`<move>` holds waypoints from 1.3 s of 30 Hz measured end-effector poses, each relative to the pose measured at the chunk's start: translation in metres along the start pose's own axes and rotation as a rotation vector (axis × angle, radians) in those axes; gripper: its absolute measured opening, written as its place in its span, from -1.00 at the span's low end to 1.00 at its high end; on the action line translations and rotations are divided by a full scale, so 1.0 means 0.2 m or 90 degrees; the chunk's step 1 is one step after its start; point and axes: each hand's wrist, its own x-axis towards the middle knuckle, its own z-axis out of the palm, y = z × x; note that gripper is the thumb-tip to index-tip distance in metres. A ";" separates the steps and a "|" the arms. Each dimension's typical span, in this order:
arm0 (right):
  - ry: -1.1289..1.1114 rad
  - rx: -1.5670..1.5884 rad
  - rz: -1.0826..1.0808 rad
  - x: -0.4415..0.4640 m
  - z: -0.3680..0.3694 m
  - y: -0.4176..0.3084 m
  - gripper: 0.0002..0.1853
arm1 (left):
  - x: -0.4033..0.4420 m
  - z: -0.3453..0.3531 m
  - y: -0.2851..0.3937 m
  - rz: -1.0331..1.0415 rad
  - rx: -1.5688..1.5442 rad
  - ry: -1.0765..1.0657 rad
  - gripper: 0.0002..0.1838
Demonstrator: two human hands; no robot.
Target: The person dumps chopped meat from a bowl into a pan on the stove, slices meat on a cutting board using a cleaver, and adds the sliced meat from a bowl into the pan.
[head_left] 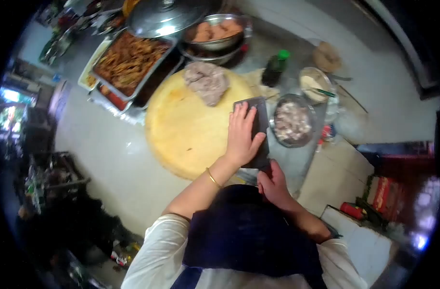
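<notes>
A dark, broad-bladed cleaver [261, 123] lies along the right edge of a round yellow chopping board [181, 139]. My right hand [276, 184] is closed around its handle, close to my body. Flat on the blade rests my left hand [242, 137], fingers stretched out, with a gold bangle [213, 177] at the wrist. A pale, greyish lump of meat [206, 83] sits at the far side of the board. Just right of the blade stands a glass dish [312, 136] holding chopped pale pieces, probably meat.
Behind the board are a metal tray [128, 91] of brown cooked food, a large lid [164, 18] and a metal bowl [220, 45] with orange-brown pieces. Farther right stand a green-capped dark bottle [274, 71] and a small bowl [306, 91] with a green-handled utensil.
</notes>
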 end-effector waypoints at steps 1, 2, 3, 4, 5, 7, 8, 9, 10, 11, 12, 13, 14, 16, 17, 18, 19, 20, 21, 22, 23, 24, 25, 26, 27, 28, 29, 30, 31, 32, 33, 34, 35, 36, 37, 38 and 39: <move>0.050 -0.002 -0.019 -0.05 -0.08 -0.02 -0.89 | 0.07 0.07 0.09 0.044 -0.020 -0.026 -0.19; 0.094 -0.055 -0.013 -0.10 -0.19 -0.04 -0.87 | 0.12 0.15 0.17 0.086 -0.035 -0.062 -0.20; 0.141 -0.081 -0.030 -0.15 -0.28 -0.07 -0.86 | 0.17 0.22 0.23 0.128 -0.045 -0.097 -0.20; 0.187 -0.104 -0.045 -0.20 -0.35 -0.10 -0.85 | 0.20 0.31 0.23 0.168 -0.038 -0.101 -0.25; 0.233 -0.125 -0.057 -0.24 -0.43 -0.12 -0.84 | 0.24 0.41 0.21 0.139 0.003 -0.142 -0.37; 0.275 -0.126 -0.043 -0.30 -0.57 -0.11 -0.81 | 0.26 0.53 0.14 0.072 0.271 -0.392 -0.48; 0.284 -0.110 -0.051 -0.33 -0.64 -0.10 -0.81 | 0.23 0.56 0.12 0.106 0.246 -0.358 -0.50; 0.293 -0.093 -0.062 -0.34 -0.70 -0.09 -0.80 | 0.20 0.57 0.11 0.139 0.222 -0.323 -0.52; 0.308 -0.074 -0.014 -0.37 -0.74 -0.06 -0.73 | 0.17 0.57 0.11 0.181 0.178 -0.297 -0.49; 0.288 -0.070 0.037 -0.38 -0.75 -0.06 -0.74 | 0.12 0.56 0.11 0.217 0.131 -0.275 -0.46; 0.274 -0.066 0.086 -0.37 -0.73 -0.09 -0.74 | 0.07 0.54 0.11 0.205 0.094 -0.269 -0.45; 0.286 -0.065 0.124 -0.37 -0.75 -0.13 -0.74 | 0.05 0.57 0.13 0.215 0.038 -0.261 -0.44; 0.291 -0.225 -0.034 -0.34 -0.77 0.00 -0.78 | 0.02 0.58 0.13 0.254 0.057 -0.256 -0.38; 0.290 -0.208 -0.163 -0.26 -0.79 0.17 -0.76 | -0.02 0.53 0.19 0.294 0.043 -0.323 -0.40; 0.384 -0.333 -0.226 -0.24 -0.74 0.19 -0.69 | -0.06 0.52 0.15 0.296 0.024 -0.354 -0.41; 0.348 -0.280 -0.172 -0.24 -0.74 0.15 -0.65 | -0.09 0.52 0.11 0.336 0.022 -0.354 -0.41; 0.331 -0.271 -0.091 -0.23 -0.75 0.13 -0.63 | -0.13 0.53 0.00 0.287 0.020 -0.424 -0.37; 0.316 -0.244 -0.063 -0.27 -0.78 0.05 -0.62 | -0.04 0.50 0.11 0.372 0.004 -0.402 -0.45; 0.279 -0.213 -0.040 -0.27 -0.79 -0.01 -0.61 | 0.01 0.43 0.21 0.439 0.002 -0.373 -0.54; 0.288 -0.228 -0.053 -0.26 -0.82 0.00 -0.60 | 0.02 0.42 0.21 0.357 -0.022 -0.383 -0.55; 0.289 -0.249 -0.072 -0.26 -0.78 0.04 -0.60 | -0.02 0.38 0.17 0.270 -0.044 -0.383 -0.55; 0.290 -0.267 -0.086 -0.25 -0.78 0.05 -0.59 | 0.01 0.39 0.15 0.233 -0.066 -0.373 -0.47; 0.285 -0.266 -0.084 -0.22 -0.78 0.07 -0.60 | 0.05 0.42 0.15 0.241 -0.072 -0.348 -0.43; 0.281 -0.263 -0.083 -0.21 -0.76 0.06 -0.61 | 0.08 0.45 0.18 0.250 -0.077 -0.324 -0.39; 0.275 -0.260 -0.081 -0.21 -0.76 0.05 -0.62 | 0.11 0.48 0.20 0.258 -0.083 -0.300 -0.35; 0.267 -0.234 -0.086 -0.22 -0.74 0.03 -0.61 | 0.12 0.53 0.17 0.238 0.011 -0.323 -0.25; 0.254 -0.193 -0.146 -0.20 -0.74 0.07 -0.61 | 0.18 0.54 0.23 0.258 0.057 -0.338 -0.25; 0.250 -0.164 -0.150 -0.20 -0.72 0.05 -0.62 | 0.19 0.56 0.24 0.258 0.041 -0.309 -0.28; 0.245 -0.140 -0.155 -0.22 -0.72 0.01 -0.63 | 0.20 0.59 0.25 0.257 0.020 -0.276 -0.30; 0.240 -0.132 -0.131 -0.26 -0.72 -0.07 -0.65 | 0.23 0.62 0.23 0.274 0.053 -0.283 -0.31; 0.274 -0.135 -0.153 -0.26 -0.74 -0.07 -0.65 | 0.24 0.63 0.18 0.292 0.087 -0.292 -0.32; 0.306 -0.134 -0.173 -0.26 -0.74 -0.04 -0.65 | 0.24 0.64 0.10 0.308 0.124 -0.304 -0.33; 0.336 -0.131 -0.192 -0.27 -0.73 -0.03 -0.66 | 0.24 0.64 0.02 0.320 0.163 -0.316 -0.34; 0.334 -0.199 -0.114 -0.31 -0.75 -0.09 -0.60 | 0.23 0.63 -0.05 0.330 0.201 -0.326 -0.35; 0.344 -0.164 -0.148 -0.30 -0.75 -0.06 -0.61 | 0.22 0.63 -0.12 0.339 0.239 -0.336 -0.36; 0.353 -0.129 -0.180 -0.28 -0.77 0.01 -0.62 | 0.20 0.62 -0.17 0.363 0.169 -0.322 -0.40; 0.361 -0.092 -0.212 -0.28 -0.77 0.03 -0.63 | 0.20 0.60 -0.18 0.380 0.228 -0.353 -0.37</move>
